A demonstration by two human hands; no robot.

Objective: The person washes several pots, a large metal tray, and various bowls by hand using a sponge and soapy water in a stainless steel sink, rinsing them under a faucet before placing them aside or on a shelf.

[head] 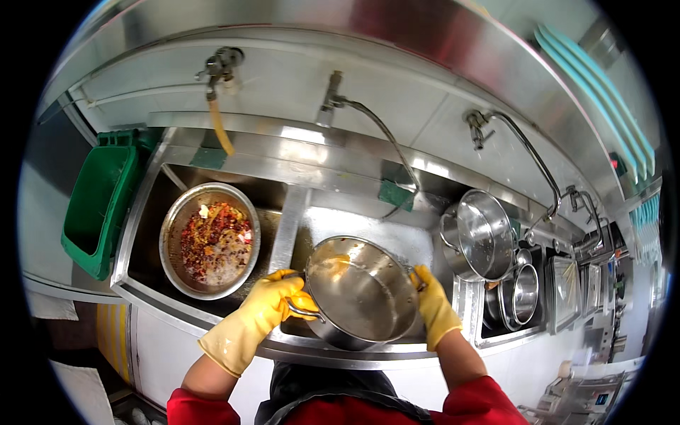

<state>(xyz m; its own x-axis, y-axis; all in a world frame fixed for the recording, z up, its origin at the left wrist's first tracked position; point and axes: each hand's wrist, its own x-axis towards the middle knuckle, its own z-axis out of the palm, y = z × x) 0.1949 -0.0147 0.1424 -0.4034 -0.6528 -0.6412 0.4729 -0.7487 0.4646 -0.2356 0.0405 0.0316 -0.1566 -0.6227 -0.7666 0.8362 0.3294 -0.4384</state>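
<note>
A two-handled stainless steel pot is held over the middle sink basin, its mouth facing me. My left hand, in a yellow rubber glove, grips the loop handle on the pot's left side. On the opposite side my right hand, gloved the same way, holds the other handle, which its fingers mostly hide. The pot's inner wall is wet and shiny, with a yellowish reflection near the upper left. Left of it, a round metal basin with red food scraps and cloudy liquid stands in the left sink.
A green bin stands at the far left. Another steel pot rests tilted on the right divider, near nested pots in the right basin. A spray hose hangs behind the middle basin. Taps line the wall.
</note>
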